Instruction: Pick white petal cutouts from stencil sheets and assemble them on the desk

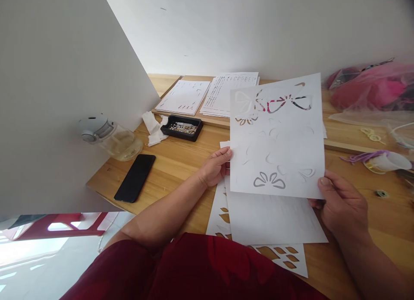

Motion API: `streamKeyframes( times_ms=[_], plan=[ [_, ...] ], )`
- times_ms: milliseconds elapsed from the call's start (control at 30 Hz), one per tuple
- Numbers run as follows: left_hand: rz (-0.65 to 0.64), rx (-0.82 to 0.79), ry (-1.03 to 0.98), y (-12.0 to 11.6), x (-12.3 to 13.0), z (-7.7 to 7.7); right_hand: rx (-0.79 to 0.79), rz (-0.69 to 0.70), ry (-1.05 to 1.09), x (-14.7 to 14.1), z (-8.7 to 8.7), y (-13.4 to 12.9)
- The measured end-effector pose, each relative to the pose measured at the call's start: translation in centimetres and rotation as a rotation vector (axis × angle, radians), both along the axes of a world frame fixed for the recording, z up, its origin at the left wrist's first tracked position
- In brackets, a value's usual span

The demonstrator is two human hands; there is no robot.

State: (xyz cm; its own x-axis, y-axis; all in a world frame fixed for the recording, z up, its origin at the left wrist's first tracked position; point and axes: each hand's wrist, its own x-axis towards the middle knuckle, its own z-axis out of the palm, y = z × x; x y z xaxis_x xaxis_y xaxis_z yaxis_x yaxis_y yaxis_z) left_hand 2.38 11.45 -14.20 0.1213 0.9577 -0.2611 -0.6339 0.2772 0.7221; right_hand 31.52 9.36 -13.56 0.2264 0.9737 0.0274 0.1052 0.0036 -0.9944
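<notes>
The left hand's [217, 167] fingertips were tucked behind the white cut-out sheet [281, 153]. Below the hands, a plain white sheet [274, 224] partly hid some leaf-holed white paper [214, 223]. Beyond the right hand [345, 203], a blurry pink plastic-wrapped bundle [384, 93] ran out of view; beyond the left, the black rectangular tray's [191, 137] bits looked indistinguishably tiny.

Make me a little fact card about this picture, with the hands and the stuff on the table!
Sheet: white, with petal-like holes
Left hand: holds the sheet's left edge
Right hand: holds its lower right corner
Below: plain paper
Left side: phone, black tray of beads
Right side: purple strings
Table: wooden
</notes>
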Motion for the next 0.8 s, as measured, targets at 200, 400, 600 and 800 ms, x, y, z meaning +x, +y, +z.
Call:
streamKeyframes(
  times_ms=[200, 400, 600, 800],
  plan=[
    [-0.006, 0.002, 0.008, -0.15, 0.12, 0.36, 0.006, -0.008, 0.044, -0.02, -0.1, -0.06],
    [-0.029, 0.02, -0.008, -0.14, 0.06, 0.28, 0.004, -0.018, 0.024, -0.07, -0.04, -0.01],
    [-0.11, 0.062, 0.013, -0.29, -0.19, 0.6, 0.028, -0.023, 0.053, 0.22, -0.62, 0.15],
    [-0.154, 0.073, 0.034, -0.51, -0.12, 1.02, 0.036, -0.018, 0.042, 0.41, -0.93, 0.23]
  ],
)
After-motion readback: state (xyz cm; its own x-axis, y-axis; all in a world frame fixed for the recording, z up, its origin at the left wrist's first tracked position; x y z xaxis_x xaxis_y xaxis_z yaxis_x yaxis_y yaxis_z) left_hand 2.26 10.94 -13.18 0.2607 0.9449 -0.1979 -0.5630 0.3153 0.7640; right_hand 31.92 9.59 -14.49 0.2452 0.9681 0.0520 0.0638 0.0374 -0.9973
